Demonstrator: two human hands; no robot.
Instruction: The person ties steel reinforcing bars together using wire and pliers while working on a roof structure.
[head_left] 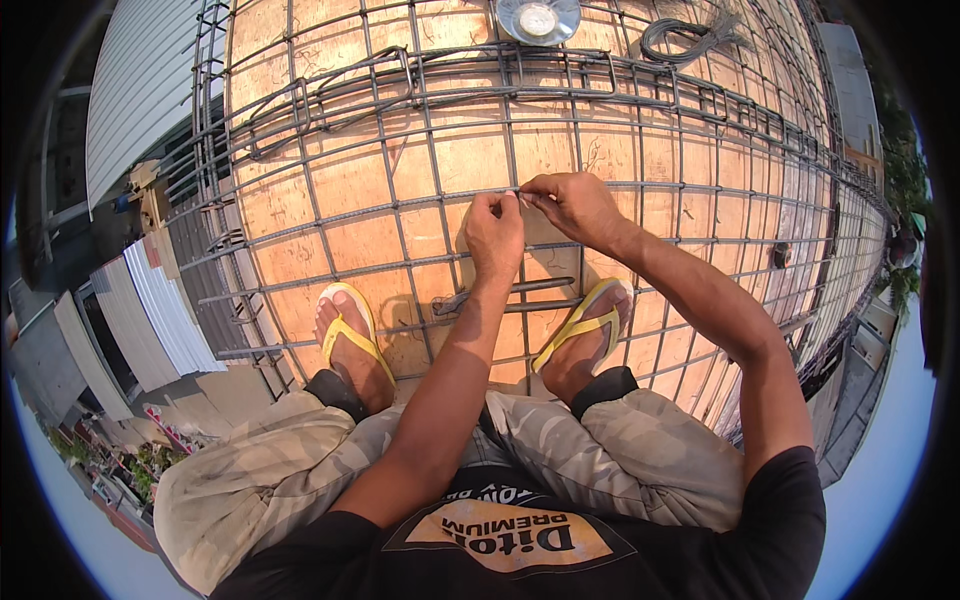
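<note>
My left hand (493, 232) and my right hand (577, 207) meet at a crossing of the steel rebar grid (440, 198). Both are closed in a pinch, fingertips almost touching beside the bar. Whatever sits between the fingers is too small to make out. Below the hands, a pair of pincers (447, 304) lies between my feet, its two handles pointing right and partly hidden behind my left forearm. The grid lies just above plywood sheeting (345, 235).
Beyond my hands runs a raised rebar beam cage (350, 98) with stirrups. A coil of thin wire (668, 42) and a shiny round object (540, 20) lie past it. My yellow flip-flops (365, 345) stand among the bars. Corrugated roofing (145, 90) borders the left side.
</note>
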